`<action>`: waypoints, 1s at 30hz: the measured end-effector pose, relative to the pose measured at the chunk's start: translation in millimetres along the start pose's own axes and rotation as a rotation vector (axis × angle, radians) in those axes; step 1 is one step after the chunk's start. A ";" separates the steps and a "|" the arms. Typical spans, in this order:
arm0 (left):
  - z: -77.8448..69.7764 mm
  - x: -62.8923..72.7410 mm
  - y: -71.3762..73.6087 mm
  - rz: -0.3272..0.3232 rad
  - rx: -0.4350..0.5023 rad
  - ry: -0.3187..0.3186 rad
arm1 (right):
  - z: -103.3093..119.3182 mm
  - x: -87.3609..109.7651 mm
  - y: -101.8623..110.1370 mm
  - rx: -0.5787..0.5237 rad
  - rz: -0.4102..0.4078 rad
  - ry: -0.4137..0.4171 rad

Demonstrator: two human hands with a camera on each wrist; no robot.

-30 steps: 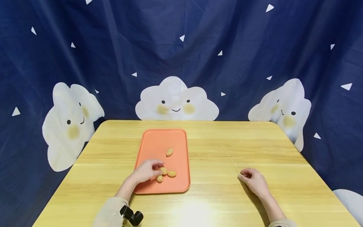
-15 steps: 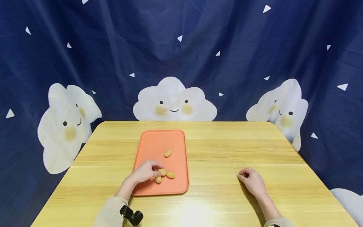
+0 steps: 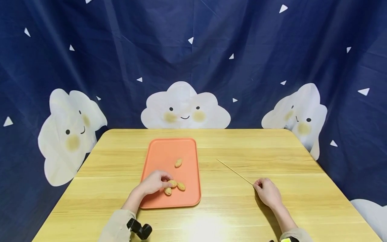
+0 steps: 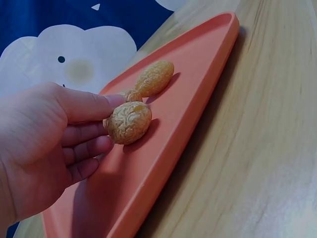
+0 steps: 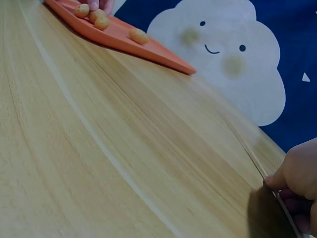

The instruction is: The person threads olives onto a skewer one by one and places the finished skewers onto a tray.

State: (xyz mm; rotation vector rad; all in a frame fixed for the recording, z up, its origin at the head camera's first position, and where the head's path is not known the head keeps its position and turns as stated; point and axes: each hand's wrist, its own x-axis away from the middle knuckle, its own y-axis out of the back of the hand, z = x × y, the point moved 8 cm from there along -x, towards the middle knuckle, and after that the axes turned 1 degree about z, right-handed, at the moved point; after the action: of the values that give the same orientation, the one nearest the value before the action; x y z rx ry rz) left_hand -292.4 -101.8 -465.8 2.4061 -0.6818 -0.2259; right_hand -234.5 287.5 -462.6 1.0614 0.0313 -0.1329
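Golden puff (image 3: 173, 183) pinched in my left hand (image 3: 153, 183), thin stick (image 3: 234, 171) in my right hand (image 3: 269, 194); only the left wrist view shows crisp wrinkles.

Skewer (image 3: 234, 171) Narrows Gap Right of Tray (image 3: 161, 151)

Bare tabletop (image 3: 226, 208) leaves a broad way between the tray and the right hand (image 3: 268, 192), but the skewer slants across it, tip near the tray's right rim (whether it touches the wood is unclear). The tray's far end offers room; nearer, a lone golden puff (image 3: 178, 163), three clustered puffs (image 3: 173, 184) and the left hand (image 3: 153, 182) obstruct. The cloud-print curtain (image 3: 248, 33) bounds the table's far edge.
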 end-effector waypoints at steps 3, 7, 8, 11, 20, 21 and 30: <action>0.2 0.7 1.3 -0.011 -0.009 0.007 | -1.3 1.7 -0.3 -0.011 -0.001 0.006; 2.3 0.6 4.1 -0.042 -0.032 0.019 | -1.4 3.4 2.7 -0.026 -0.009 0.019; 3.0 0.7 4.7 -0.050 -0.039 0.023 | -1.1 3.6 3.5 -0.029 -0.009 0.026; 4.1 2.0 6.6 -0.077 -0.043 0.032 | 0.2 4.6 5.6 -0.032 -0.011 0.054; -0.8 7.3 14.6 -0.171 -0.012 0.045 | 5.8 9.1 8.9 -0.066 -0.013 0.107; -1.2 7.5 15.2 -0.176 -0.008 0.047 | 6.4 9.5 9.1 -0.077 -0.011 0.107; -6.4 11.1 20.2 -0.226 0.000 0.056 | 18.2 13.1 20.0 -0.194 -0.065 0.173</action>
State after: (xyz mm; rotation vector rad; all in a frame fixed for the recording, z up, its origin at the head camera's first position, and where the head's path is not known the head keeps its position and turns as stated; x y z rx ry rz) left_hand -289.4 -117.9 -448.4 2.4782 -0.3834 -0.2500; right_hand -219.8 280.0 -437.5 0.8762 0.2309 -0.0944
